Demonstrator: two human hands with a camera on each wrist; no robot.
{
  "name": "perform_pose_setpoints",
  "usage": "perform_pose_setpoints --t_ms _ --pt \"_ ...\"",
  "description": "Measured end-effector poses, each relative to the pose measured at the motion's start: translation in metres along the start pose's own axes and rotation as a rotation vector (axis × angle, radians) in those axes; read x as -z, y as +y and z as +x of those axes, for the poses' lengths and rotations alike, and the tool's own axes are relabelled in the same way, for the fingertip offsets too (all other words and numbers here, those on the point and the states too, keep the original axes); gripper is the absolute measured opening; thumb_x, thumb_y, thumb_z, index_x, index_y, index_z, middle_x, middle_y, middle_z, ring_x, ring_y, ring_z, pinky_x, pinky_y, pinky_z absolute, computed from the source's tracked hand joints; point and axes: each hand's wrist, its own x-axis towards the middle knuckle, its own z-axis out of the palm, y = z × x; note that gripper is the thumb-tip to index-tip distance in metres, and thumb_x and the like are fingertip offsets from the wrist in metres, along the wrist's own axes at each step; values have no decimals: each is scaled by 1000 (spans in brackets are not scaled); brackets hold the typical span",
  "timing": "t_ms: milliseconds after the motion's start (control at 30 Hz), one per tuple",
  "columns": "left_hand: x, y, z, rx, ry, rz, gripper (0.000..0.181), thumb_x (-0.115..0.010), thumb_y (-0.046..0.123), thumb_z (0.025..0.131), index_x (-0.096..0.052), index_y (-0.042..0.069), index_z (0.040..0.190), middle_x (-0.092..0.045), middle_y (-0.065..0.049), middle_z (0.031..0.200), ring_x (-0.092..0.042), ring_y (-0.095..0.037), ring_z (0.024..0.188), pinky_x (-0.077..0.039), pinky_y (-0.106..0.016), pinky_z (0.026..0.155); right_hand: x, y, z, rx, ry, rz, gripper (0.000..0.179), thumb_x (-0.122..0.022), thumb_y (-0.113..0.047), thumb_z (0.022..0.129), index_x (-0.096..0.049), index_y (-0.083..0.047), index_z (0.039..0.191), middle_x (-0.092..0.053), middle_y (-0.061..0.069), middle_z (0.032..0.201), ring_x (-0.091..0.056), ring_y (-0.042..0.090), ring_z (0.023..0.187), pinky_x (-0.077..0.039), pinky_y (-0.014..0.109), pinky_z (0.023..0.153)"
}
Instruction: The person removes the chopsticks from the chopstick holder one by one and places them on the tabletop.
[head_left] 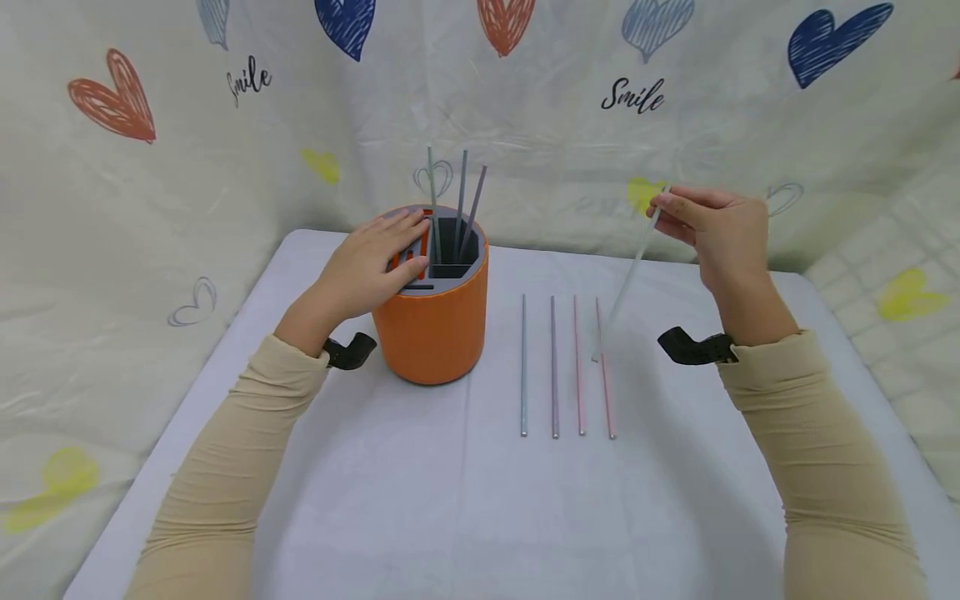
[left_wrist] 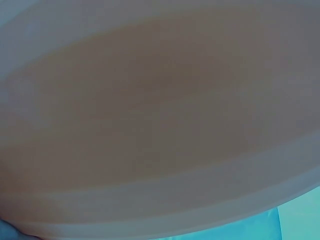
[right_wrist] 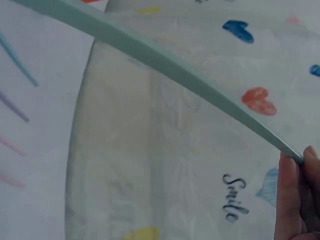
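My left hand (head_left: 375,265) rests on the rim and grey slotted top of an orange utensil holder (head_left: 431,337), fingers spread. Three thin chopsticks stand in its dark compartment: a green chopstick (head_left: 432,196), a bluish chopstick (head_left: 461,196) and a purplish chopstick (head_left: 477,200). To the right, my right hand (head_left: 723,229) pinches the upper end of a pale green chopstick (right_wrist: 165,62) between thumb and fingers. It slants down and left above the table. A blue chopstick (head_left: 523,367), a purple chopstick (head_left: 555,367) and two pink chopsticks (head_left: 579,367) lie side by side below.
A white-covered table (head_left: 465,517) holds everything. Behind it hangs a pale cloth (head_left: 420,92) printed with hearts and "Smile". Each wrist carries a black strap mount (head_left: 693,346). A blurred, close-up surface fills most of the left wrist view.
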Motion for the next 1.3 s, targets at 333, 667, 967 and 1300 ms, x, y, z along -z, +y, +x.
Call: perform_pose_setpoints --t_ms 333,667,967,1300 --pt "0 2 0 1 -3 -8 58 -37 42 97 -32 10 145 -23 -4 154 -17 -22 143 -12 -38 118 53 37 23 -231 -56 -113 5 -73 -4 75 -75 -7 79 -73 3 75 -71 15 69 -58 23 66" --pt "1 4 1 -1 0 -16 58 -38 41 97 -32 10 145 -23 -5 154 -17 -23 143 -12 -39 118 81 81 33 -361 -177 -397 10 -67 -11 84 -76 -16 82 -72 -4 77 -70 8 76 -57 20 71" --pt "0 3 0 6 -4 -7 57 -38 41 97 -32 10 145 -23 -4 154 -16 -23 143 -12 -38 118 90 108 35 -508 -206 -362 9 -65 -5 85 -73 -7 86 -72 2 77 -70 12 76 -57 23 70" --pt "0 2 0 -2 4 -4 58 -38 42 97 -32 10 145 -22 -3 154 -17 -21 143 -12 -37 118 93 135 47 -569 -171 -338 16 -63 -1 85 -73 -10 75 -72 1 74 -70 11 72 -57 22 69"
